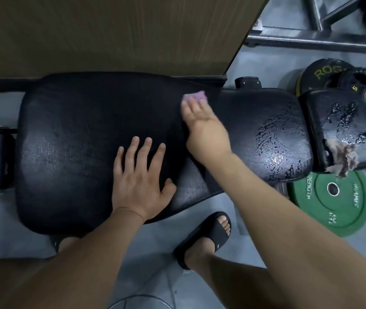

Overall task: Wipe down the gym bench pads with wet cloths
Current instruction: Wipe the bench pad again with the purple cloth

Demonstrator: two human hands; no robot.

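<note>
Head view: the large black bench pad (77, 141) is lying across the middle of the frame, with the small pad (333, 121) at its 3 o'clock end, cracked and shedding torn foam (342, 159). The right hand (202, 121) is pressing a purple cloth (194, 96) onto the large pad's far edge with straight fingers, gripping nothing; the cloth is peeking out at 12 o'clock from the fingertips. The left hand (139, 175), at 7 o'clock from the right, is resting flat and spread on the pad, holding nothing. The cloth is looking soft, light and limp, so flat palm pressure is probably suiting it best. The vinyl is glistening at 3 o'clock and likely slippery there. A green weight plate (333, 197) is lying on the floor at 4 o'clock.
</note>
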